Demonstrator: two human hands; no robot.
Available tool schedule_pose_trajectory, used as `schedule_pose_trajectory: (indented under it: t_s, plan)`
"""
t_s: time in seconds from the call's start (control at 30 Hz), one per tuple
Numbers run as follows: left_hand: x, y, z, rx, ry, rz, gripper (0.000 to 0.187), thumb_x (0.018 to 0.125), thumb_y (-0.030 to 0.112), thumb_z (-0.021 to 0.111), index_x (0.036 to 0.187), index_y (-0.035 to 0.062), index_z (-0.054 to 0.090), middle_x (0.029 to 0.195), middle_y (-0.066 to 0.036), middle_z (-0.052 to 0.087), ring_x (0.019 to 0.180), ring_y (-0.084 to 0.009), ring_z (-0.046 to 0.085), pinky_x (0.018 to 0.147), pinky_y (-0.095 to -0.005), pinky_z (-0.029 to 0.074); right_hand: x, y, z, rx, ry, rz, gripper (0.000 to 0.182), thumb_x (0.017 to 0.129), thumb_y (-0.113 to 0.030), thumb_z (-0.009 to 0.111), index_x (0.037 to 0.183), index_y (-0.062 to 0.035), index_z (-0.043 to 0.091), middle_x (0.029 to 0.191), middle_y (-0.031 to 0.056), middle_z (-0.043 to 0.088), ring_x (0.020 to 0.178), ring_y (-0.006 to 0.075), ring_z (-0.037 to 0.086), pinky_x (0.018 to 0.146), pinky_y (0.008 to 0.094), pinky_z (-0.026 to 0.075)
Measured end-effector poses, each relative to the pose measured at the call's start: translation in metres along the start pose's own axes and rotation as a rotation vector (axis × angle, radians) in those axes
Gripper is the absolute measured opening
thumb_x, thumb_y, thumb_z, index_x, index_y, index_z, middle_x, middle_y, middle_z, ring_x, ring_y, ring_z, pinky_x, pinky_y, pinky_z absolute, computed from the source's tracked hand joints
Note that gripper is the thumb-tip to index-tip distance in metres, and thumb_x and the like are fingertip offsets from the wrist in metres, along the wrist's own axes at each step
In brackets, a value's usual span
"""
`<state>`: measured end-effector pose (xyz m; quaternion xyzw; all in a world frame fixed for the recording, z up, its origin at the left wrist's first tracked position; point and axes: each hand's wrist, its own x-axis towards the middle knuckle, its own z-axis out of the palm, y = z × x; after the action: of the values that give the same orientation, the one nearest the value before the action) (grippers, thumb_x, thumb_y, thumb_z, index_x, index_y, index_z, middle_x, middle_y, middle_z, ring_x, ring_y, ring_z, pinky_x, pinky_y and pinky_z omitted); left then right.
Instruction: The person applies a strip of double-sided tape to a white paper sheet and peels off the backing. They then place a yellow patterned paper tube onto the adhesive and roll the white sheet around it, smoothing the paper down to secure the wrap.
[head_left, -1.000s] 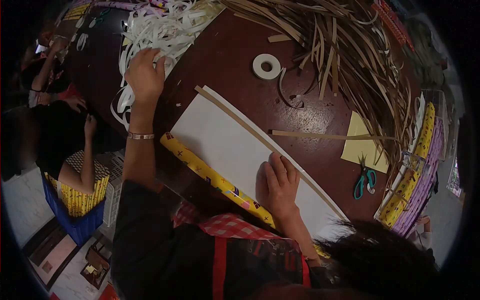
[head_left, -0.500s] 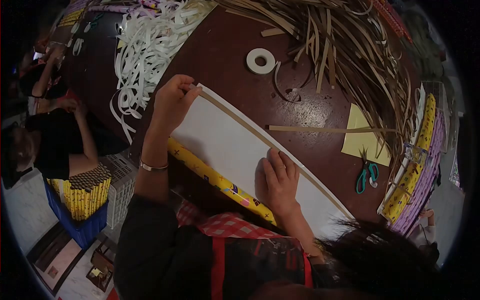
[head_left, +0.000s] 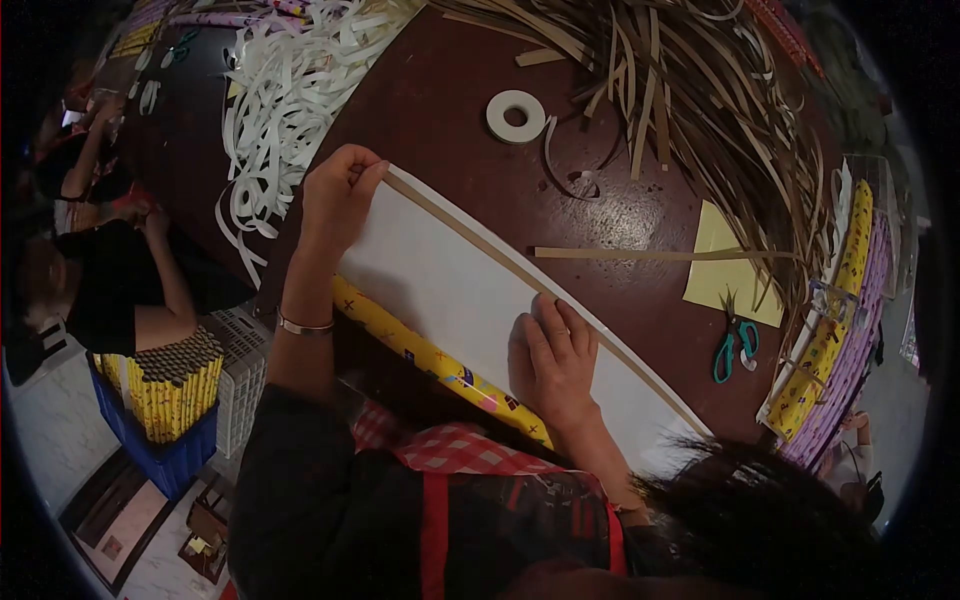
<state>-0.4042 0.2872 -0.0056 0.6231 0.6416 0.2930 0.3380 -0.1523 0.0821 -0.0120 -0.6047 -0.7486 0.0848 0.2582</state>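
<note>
A long sheet of wrapping paper (head_left: pixel 440 270) lies white side up across the table's near side, its yellow patterned edge (head_left: pixel 440 365) curling over toward me. Along its far edge runs a flat brown strip (head_left: pixel 465 230). My left hand (head_left: pixel 340 195) pinches the strip's end at the sheet's left corner, finger and thumb closed. Flat on the white paper, my right hand (head_left: pixel 562 365) holds nothing; its slightly parted fingertips touch the strip near the middle. Hair hides the sheet's right end.
Beyond the sheet are a roll of white tape (head_left: pixel 515 117), a loose brown strip (head_left: pixel 620 254), scissors (head_left: pixel 733 340) and yellow paper (head_left: pixel 715 255). Brown strips (head_left: pixel 690 100) and white ribbons (head_left: pixel 290 110) pile up behind. Left, a person (head_left: pixel 120 280) sits by a blue crate (head_left: pixel 165 455) of rolls.
My left hand's fingers have drawn in slightly at the strip's end. My right hand stays in nearly the same place. The view has shifted a little.
</note>
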Motion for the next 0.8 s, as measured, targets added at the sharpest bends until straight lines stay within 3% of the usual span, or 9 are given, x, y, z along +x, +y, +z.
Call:
schedule_pose_trajectory:
  t_s: [0.27, 0.57, 0.8]
  plan:
    - [-0.0027, 0.0066, 0.0019, 0.077, 0.052, 0.021, 0.013, 0.089, 0.014, 0.07, 0.088, 0.0016, 0.067, 0.066, -0.005, 0.064, 0.056, -0.012, 0.057, 0.055, -0.0278, 0.046, 0.0003, -0.0006, -0.0018, -0.023, -0.026, 0.009, 0.038, 0.075, -0.01, 0.075, 0.111, -0.0047, 0.064, 0.131, 0.0149, 0.058, 0.113, 0.035, 0.057, 0.093, 0.0498, 0.043]
    - [-0.0001, -0.0007, 0.004, 0.234, 0.069, 0.153, 0.012, 0.086, 0.015, 0.071, 0.085, 0.0038, 0.067, 0.074, -0.008, 0.064, 0.059, -0.0202, 0.06, 0.058, -0.0334, 0.048, 0.0006, -0.0006, -0.0014, 0.01, -0.015, 0.02, 0.038, 0.071, -0.003, 0.074, 0.108, -0.0026, 0.066, 0.13, 0.017, 0.06, 0.112, 0.0368, 0.057, 0.091, 0.0486, 0.045]
    - [-0.0013, 0.0032, 0.0031, 0.253, 0.057, 0.113, 0.011, 0.086, 0.014, 0.071, 0.085, 0.0045, 0.066, 0.076, -0.008, 0.063, 0.062, -0.0224, 0.06, 0.06, -0.0344, 0.049, 0.002, -0.0015, -0.0037, 0.015, -0.027, 0.019, 0.037, 0.071, -0.003, 0.073, 0.107, -0.0022, 0.066, 0.129, 0.0173, 0.06, 0.111, 0.0368, 0.058, 0.09, 0.0485, 0.045]
